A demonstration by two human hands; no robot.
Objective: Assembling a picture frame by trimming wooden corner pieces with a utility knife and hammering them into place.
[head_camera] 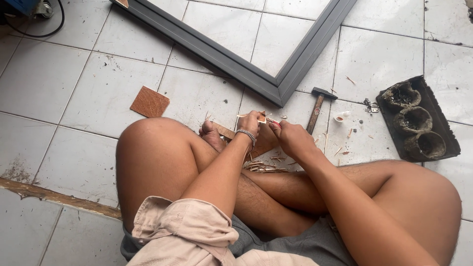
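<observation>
Person: sitting cross-legged on the white tiled floor (74,93), bare knees spread wide, both hands meeting out in front over the shins.
Left hand (252,123): grip closed around a thin pale wood sliver (249,116), fingers curled tight on it; a beaded metal bracelet (247,135) sits on the wrist.
Right hand (290,138): grip closed on a small tool with a red handle (276,124) (only a bit of it peeks out, so I cannot tell what kind), held right against the sliver's end.
Wooden board (263,143): flat on the floor beneath the hands, partly hidden by them.
Shavings (263,166): a loose heap of pale splinters at 6 o'clock from the hands, lying against the shins.
Hammer (317,109): on the floor at 1 o'clock from the right hand, near it, dark head pointing away, wooden handle toward the person.
Dark tray (419,120): at 3 o'clock, well apart from the hands, with three round grimy hollows in a row.
Hinge (371,106): small metal piece between the hammer and the tray.
Brown square (150,102): a flat textured piece at 10 o'clock, beyond the left knee.
Grey frame (276,83): at 12 o'clock, its mitred corner pointing toward the hands.
Black cable (34,32): far off at 10 o'clock.
</observation>
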